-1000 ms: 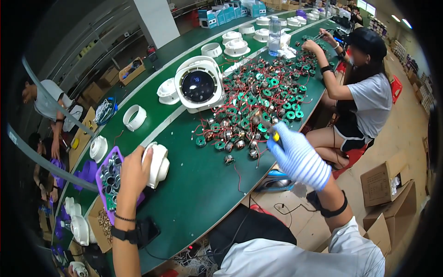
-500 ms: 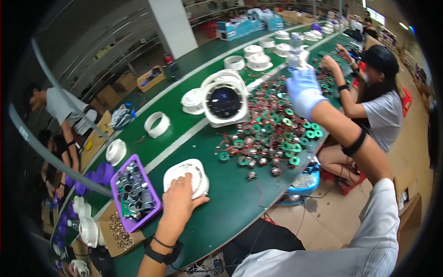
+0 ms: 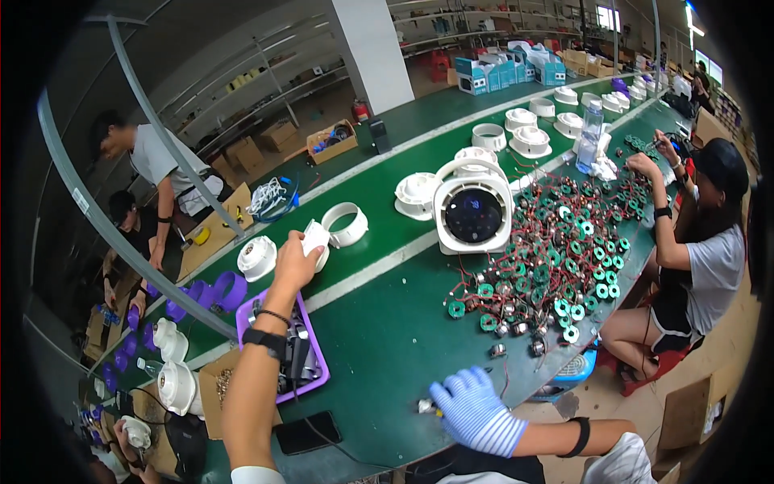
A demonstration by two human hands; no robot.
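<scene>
My left hand (image 3: 297, 262) reaches over the green belt, its fingers closed around a white plastic housing (image 3: 316, 240) with a flat square edge. A white ring (image 3: 345, 224) lies just right of it, and a round white housing (image 3: 257, 258) is to its left. Near the table's front edge is my right hand (image 3: 477, 413), in a blue-and-white striped glove, fingers bent and palm down. By its fingertips shows a small pale and metallic part (image 3: 425, 406) with a bit of yellow; the fingers partly hide what they grip.
A purple bin (image 3: 322, 367) of dark cylindrical parts sits under my left forearm, near a phone (image 3: 307, 433). A pile of green-ringed motors with red wires (image 3: 548, 266) covers the right. A white device with round display (image 3: 473, 211) stands mid-table. A person (image 3: 709, 234) works at right.
My left hand has carried the white housing from the table up to the belt. My right hand has come back from beyond the motor pile to the front edge. The view has shifted.
</scene>
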